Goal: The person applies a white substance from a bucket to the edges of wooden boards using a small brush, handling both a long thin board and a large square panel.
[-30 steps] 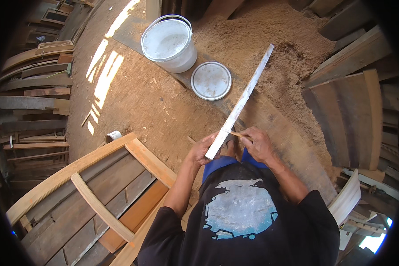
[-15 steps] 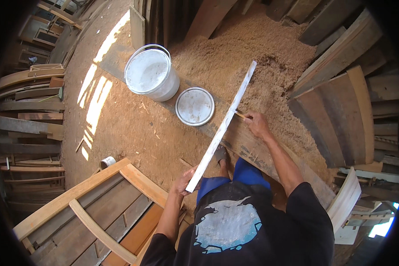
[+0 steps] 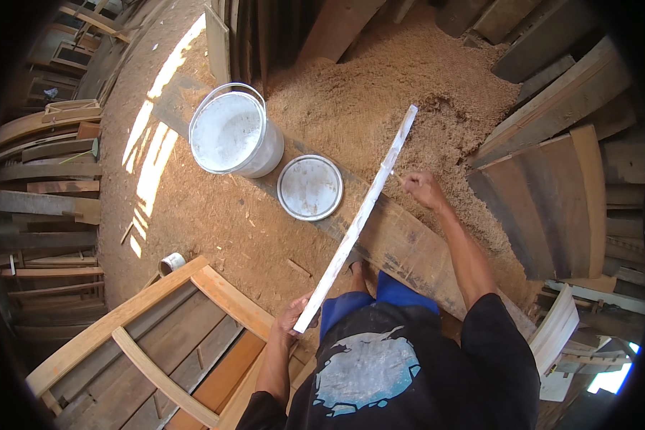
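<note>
Gripping a white-painted wooden strip point(image 3: 356, 222) at its near end, left hand point(image 3: 292, 319) closed; right hand point(image 3: 424, 189) pinches a small tool beside it.

sawdust floor point(image 3: 215, 229) with sun patches point(image 3: 150, 154), stacked timber point(image 3: 46, 179) at left, dark planks point(image 3: 552, 193) at right.

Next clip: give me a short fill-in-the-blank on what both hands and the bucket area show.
1. The left hand holds the near end of a long ____ strip.
2. The right hand works at the strip's ____ half.
3. The round lid lies beside the white ____.
4. Behind the strip the ground is heaped with ____.

Missing words: white; far; bucket; sawdust
</note>
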The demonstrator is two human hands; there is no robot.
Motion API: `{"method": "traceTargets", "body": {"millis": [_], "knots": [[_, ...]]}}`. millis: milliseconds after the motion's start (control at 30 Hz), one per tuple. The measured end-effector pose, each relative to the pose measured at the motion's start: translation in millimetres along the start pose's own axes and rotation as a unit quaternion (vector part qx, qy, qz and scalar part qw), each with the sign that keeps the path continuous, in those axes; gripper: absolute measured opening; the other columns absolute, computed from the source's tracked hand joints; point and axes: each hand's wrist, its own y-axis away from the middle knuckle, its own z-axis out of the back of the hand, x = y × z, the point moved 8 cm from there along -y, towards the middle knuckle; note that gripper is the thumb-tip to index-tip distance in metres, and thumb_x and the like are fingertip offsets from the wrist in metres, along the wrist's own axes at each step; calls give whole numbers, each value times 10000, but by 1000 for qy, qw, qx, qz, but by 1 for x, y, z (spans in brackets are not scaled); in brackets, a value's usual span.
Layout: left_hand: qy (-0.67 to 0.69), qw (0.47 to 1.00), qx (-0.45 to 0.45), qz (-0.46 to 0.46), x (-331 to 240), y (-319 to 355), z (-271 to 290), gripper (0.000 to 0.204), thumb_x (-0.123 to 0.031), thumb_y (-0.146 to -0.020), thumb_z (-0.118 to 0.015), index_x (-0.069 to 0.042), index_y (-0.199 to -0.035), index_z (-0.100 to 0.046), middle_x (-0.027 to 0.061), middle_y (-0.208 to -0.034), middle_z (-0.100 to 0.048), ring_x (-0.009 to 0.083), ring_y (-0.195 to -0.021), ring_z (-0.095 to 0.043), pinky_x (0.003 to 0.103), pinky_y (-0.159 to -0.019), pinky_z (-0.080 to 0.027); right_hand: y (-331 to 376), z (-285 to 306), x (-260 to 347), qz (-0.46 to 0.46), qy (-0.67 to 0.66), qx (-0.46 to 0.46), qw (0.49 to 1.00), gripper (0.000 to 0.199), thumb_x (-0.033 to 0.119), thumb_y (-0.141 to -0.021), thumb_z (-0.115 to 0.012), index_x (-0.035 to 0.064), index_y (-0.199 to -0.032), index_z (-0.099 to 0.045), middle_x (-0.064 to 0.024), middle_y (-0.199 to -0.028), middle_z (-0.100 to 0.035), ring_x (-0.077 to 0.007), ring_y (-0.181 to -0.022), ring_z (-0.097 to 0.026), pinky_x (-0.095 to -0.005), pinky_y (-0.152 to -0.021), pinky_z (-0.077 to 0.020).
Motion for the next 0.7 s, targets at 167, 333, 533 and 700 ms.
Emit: {"method": "traceTargets", "body": {"millis": [167,333,533,700], "knots": [[8,1000,-8,3,2,0,-1,611,-364,-996,-626,-18,-1465,-442,71,-834,-564,175,-682,-514,310,-568,-409,25,-34,25,-35,-30,151,987,187,211,-876,-674,41,-805,-702,-2,-721,-631,-99,-643,-547,-293,-581,-435],[-14,999,-42,-3,5,-6,3,635,-365,-991,-633,-12,-1478,-429,74,-835,-576,173,-675,-523,311,-572,-422,-47,36,-21,-94,62,-63,992,219,238,-844,-648,70,-713,-698,-49,-687,-635,-183,-640,-593,-333,-614,-463],[4,1000,-16,-4,10,-9,1,631,-379,-981,-644,-27,-1464,-441,74,-836,-574,172,-678,-526,312,-564,-418,-26,11,22,4,108,-12,994,206,217,-876,-646,33,-809,-710,-76,-732,-672,-178,-656,-592,-357,-621,-472],[4,1000,-27,-2,14,-15,6,600,-386,-981,-642,-44,-1439,-458,76,-848,-572,170,-678,-526,308,-562,-416,50,-52,40,28,82,118,989,209,214,-895,-646,22,-837,-708,-46,-717,-648,-134,-648,-560,-342,-590,-453]]}}
